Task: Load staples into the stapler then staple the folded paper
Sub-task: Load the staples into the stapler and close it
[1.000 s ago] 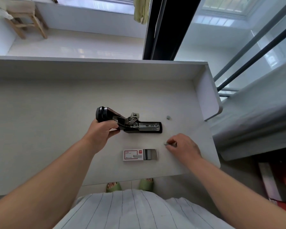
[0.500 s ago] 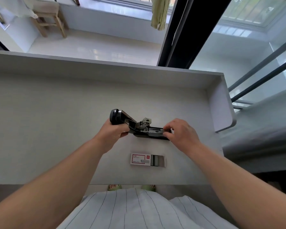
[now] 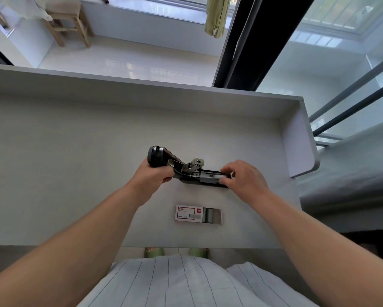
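A black stapler (image 3: 199, 173) lies on the white desk (image 3: 75, 173), its top arm swung open up and to the left. My left hand (image 3: 151, 177) grips that raised arm near its round end. My right hand (image 3: 245, 177) is at the right end of the metal staple channel, fingertips pinched over it; a strip of staples may be between them, but the fingers hide it. A white and red staple box (image 3: 198, 214) lies nearer to me, its tray slid out to the right with grey staples showing. No folded paper is in view.
The desk has a raised back wall and a curved side panel (image 3: 299, 147) at its right end. Beyond it are a wooden stool (image 3: 64, 21), a dark window post (image 3: 259, 41) and a grey bed (image 3: 352, 173) on the right.
My right hand lifted off the desk at the right of the staple box and moved up to the stapler's channel. The left hand kept holding the open arm. The view shifted slightly.
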